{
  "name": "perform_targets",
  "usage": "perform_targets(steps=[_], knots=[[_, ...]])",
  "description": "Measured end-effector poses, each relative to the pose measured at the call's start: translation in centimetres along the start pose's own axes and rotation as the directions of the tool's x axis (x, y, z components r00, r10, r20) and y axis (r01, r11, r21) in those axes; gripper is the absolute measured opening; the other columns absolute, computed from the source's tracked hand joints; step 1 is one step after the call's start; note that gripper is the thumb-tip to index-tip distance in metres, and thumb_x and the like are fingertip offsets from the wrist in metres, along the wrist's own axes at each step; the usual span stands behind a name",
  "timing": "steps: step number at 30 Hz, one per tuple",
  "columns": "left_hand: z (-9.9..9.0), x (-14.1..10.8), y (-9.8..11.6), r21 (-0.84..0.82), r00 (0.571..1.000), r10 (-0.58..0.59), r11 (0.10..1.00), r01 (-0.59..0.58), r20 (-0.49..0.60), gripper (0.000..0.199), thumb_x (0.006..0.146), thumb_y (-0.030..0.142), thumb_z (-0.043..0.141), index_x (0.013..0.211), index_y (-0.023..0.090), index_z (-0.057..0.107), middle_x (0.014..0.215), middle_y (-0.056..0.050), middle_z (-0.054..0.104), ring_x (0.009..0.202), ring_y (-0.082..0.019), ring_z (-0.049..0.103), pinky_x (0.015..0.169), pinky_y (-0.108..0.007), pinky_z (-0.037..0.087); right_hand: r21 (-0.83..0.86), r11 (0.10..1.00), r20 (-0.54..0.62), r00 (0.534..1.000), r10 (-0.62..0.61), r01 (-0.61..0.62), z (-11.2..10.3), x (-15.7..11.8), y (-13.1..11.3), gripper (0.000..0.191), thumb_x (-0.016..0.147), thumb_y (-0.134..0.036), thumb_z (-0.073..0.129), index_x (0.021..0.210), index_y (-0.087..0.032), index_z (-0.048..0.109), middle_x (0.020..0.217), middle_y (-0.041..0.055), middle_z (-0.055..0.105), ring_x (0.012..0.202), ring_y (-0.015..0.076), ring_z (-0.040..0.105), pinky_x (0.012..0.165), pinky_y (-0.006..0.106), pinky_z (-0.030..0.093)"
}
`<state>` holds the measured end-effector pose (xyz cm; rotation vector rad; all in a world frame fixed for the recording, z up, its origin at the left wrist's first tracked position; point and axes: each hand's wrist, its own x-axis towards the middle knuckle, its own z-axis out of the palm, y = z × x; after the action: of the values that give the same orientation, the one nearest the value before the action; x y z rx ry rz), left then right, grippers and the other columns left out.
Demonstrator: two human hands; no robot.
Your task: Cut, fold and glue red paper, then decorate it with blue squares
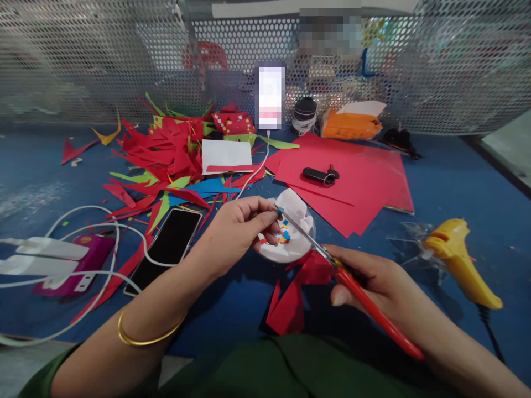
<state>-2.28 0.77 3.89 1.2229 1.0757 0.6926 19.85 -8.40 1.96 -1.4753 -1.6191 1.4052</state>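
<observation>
Over a small white dish [282,254], my left hand [249,221] pinches a small strip of blue paper [281,210]. The blades of a pair of scissors with red handles [360,293] reach to that strip from the right. My right hand [373,282] is closed around the scissors. Tiny blue, red, orange and white paper bits [285,235] lie in the dish, beside a crumpled white tissue [292,204]. Red paper scraps [292,304] lie just below the dish, between my hands.
Red and green paper scraps [166,149] pile up at the back left. Red sheets [344,188] with a key fob [319,176] on top lie at the back right. A dark phone [174,237], white cables and a yellow glue gun [464,260] flank my arms.
</observation>
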Motion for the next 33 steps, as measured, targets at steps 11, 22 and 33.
perform_targets(steps=[11,22,33], knots=[[-0.51,0.1,0.12,0.029,1.0,0.001,1.0,-0.002,0.03,0.017,0.085,0.03,0.064,0.076,0.016,0.062,0.064,0.001,0.065,0.055,-0.01,0.063,0.045,-0.016,0.041,-0.051,0.999,0.006,1.0,-0.005,0.005,-0.24,0.01,-0.13,0.037,0.083,-0.053,0.069,0.105,-0.024,0.076,0.088,0.002,0.077,0.087,0.0251,0.071,0.075,0.029,0.058],[-0.34,0.15,-0.59,-0.034,0.999,0.008,0.999,-0.006,0.042,0.016,0.082,0.03,0.071,0.08,0.015,0.068,0.068,0.0,0.071,0.053,-0.007,0.062,0.043,-0.013,0.041,0.029,0.999,0.013,1.0,0.02,-0.02,-0.14,-0.15,0.07,0.052,0.081,-0.058,0.07,0.119,-0.023,0.074,0.095,0.0038,0.077,0.09,0.0253,0.07,0.077,0.027,0.056],[-0.14,0.17,-0.48,-0.048,1.0,0.027,0.998,-0.027,0.001,0.016,0.083,0.026,0.069,0.072,0.015,0.068,0.064,0.001,0.069,0.051,-0.007,0.062,0.045,-0.014,0.045,0.003,1.0,-0.027,1.0,-0.008,0.008,0.11,-0.07,0.15,0.041,0.08,-0.056,0.072,0.104,-0.023,0.078,0.085,0.0026,0.074,0.082,0.0238,0.068,0.07,0.027,0.055]])
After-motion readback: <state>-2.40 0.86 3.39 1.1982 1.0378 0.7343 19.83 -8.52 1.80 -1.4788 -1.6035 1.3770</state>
